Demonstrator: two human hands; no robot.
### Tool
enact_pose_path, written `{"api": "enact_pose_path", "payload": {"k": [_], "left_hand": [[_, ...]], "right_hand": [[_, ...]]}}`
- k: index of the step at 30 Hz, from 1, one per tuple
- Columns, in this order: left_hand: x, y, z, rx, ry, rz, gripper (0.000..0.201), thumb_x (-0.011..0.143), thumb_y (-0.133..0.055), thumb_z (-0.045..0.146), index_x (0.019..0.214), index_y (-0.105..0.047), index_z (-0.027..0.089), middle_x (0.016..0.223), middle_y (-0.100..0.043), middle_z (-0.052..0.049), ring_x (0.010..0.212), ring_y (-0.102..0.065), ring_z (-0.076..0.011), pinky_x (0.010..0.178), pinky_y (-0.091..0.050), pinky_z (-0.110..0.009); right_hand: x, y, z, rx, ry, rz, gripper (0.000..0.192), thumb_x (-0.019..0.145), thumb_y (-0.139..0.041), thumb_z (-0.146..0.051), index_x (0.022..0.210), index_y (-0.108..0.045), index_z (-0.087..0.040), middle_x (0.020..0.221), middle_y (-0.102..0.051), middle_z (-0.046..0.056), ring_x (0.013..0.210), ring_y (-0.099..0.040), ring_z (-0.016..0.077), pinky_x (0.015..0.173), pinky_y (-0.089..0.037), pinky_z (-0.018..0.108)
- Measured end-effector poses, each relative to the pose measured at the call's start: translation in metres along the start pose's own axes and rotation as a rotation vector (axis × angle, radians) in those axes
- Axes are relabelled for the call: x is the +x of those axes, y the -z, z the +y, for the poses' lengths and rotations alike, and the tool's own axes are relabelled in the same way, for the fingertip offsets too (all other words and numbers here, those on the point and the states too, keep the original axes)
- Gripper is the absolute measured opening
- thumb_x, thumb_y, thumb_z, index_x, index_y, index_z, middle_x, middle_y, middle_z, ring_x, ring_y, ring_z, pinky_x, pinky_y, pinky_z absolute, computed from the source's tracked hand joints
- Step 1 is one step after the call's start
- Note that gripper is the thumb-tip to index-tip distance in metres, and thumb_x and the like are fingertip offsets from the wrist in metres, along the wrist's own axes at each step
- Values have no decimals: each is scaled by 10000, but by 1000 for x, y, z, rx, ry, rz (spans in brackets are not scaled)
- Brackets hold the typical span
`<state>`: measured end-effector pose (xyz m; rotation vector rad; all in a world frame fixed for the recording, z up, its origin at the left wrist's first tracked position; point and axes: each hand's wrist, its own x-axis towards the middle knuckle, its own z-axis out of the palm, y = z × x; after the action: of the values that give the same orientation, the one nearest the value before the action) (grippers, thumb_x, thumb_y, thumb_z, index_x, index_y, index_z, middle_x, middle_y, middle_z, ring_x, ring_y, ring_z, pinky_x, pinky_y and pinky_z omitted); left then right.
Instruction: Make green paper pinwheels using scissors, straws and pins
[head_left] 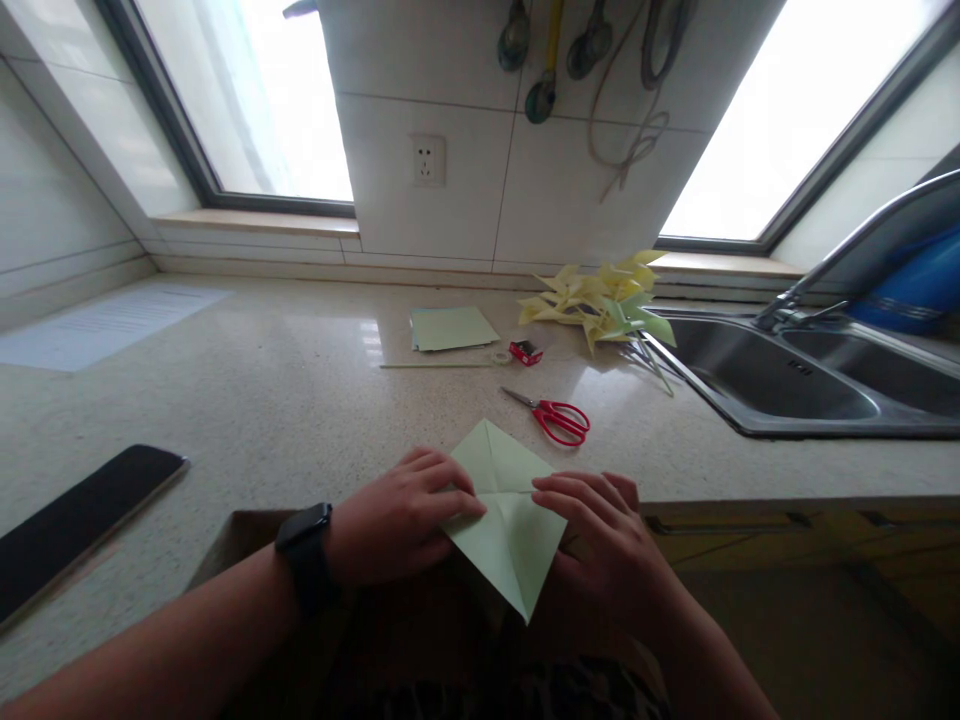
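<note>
Fig. | pale green square paper sheet (504, 510) lies at the speckled stone tabletop (285, 400) front edge | our left hand (401, 515) and right hand (600, 530) press fingertips flat along its centre crease | we judge: keep corners aligned, press firmly | red-handled scissors (553, 415) near.

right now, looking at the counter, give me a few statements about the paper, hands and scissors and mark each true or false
1. Both hands press on a green paper square. True: the left hand and right hand rest on it at the counter edge.
2. The red scissors are held in the right hand. False: they lie on the counter beyond the paper, untouched.
3. A dark watch sits on the left wrist. True.
4. The paper pinwheels lie inside the sink. False: they lie on the counter beside its left rim.
</note>
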<state>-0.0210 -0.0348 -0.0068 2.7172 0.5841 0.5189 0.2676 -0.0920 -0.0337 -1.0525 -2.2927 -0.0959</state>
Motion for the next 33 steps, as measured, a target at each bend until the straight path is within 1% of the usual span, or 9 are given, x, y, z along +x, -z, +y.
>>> {"api": "enact_pose_path", "payload": {"k": [3, 6, 11, 15, 17, 21, 25, 29, 33], "left_hand": [[-1, 1, 0, -79, 24, 39, 308, 879, -623, 147, 1177, -657, 220, 1131, -678, -78, 1069, -590, -247, 994, -454, -443], [-2, 1, 0, -177, 101, 96, 329, 869, -621, 124, 1178, -652, 230, 1124, -692, -70, 1051, -624, -226, 950, -507, -400], [-2, -2, -4, -222, 257, 226, 342, 938, -609, 200, 1275, -558, 229, 1145, -687, -79, 998, -669, -211, 873, -565, -384], [-1, -8, -10, -245, 315, 325, 494, 975, -575, 208, 1433, -395, 243, 1210, -624, -92, 1055, -654, -200, 956, -562, -417], [0, -9, -11, -250, 305, 340, 496, 975, -548, 165, 1439, -406, 268, 1256, -570, -91, 1104, -626, -196, 974, -562, -404], [3, -9, -8, -218, 276, 320, 516, 955, -515, 85, 1418, -484, 311, 1271, -509, -79, 1150, -576, -207, 1014, -533, -432], [3, -8, -2, -34, 284, 226, 394, 948, -510, 71, 1280, -624, 250, 1307, -473, -104, 1199, -528, -241, 1054, -482, -479], [3, -7, 0, 49, 255, 177, 273, 947, -619, 226, 1215, -660, 204, 1265, -539, -123, 1220, -475, -305, 1050, -447, -542], [2, -8, 1, 155, 208, 114, 377, 910, -703, 380, 1230, -627, 196, 1181, -612, -113, 1123, -503, -311, 979, -455, -542]], "right_hand": [[-3, 1, 10, -25, -14, -48, 338, 911, -591, -129, 1232, -594, -235, 1230, -710, 65, 1131, -620, 258, 949, -350, 446], [-3, 1, 12, 26, -20, -33, 296, 932, -551, -141, 1205, -601, -245, 1158, -732, 57, 1073, -646, 241, 911, -393, 427], [5, -9, 11, 44, -207, 135, 224, 963, -575, -212, 1184, -592, -249, 1019, -722, 54, 909, -654, 216, 841, -482, 396], [11, -18, 10, 23, -290, 202, 351, 968, -576, -233, 1310, -501, -242, 1146, -657, 105, 943, -633, 235, 840, -516, 424], [13, -20, 10, 9, -295, 199, 373, 967, -568, -216, 1331, -495, -260, 1223, -597, 118, 1001, -618, 246, 859, -519, 440], [16, -20, 7, -53, -285, 186, 374, 961, -553, -175, 1318, -538, -286, 1258, -521, 111, 1008, -605, 239, 873, -515, 452], [18, -20, 3, -139, -324, 106, 277, 960, -568, -227, 1212, -653, -306, 1282, -499, 96, 926, -600, 218, 872, -496, 468], [19, -18, -2, -182, -330, 17, 215, 963, -575, -287, 1146, -688, -300, 1268, -576, 86, 1048, -587, 276, 903, -454, 491], [17, -16, -3, -157, -314, 17, 217, 931, -632, -368, 1128, -677, -288, 1242, -607, 88, 1125, -557, 304, 930, -441, 501]]}}
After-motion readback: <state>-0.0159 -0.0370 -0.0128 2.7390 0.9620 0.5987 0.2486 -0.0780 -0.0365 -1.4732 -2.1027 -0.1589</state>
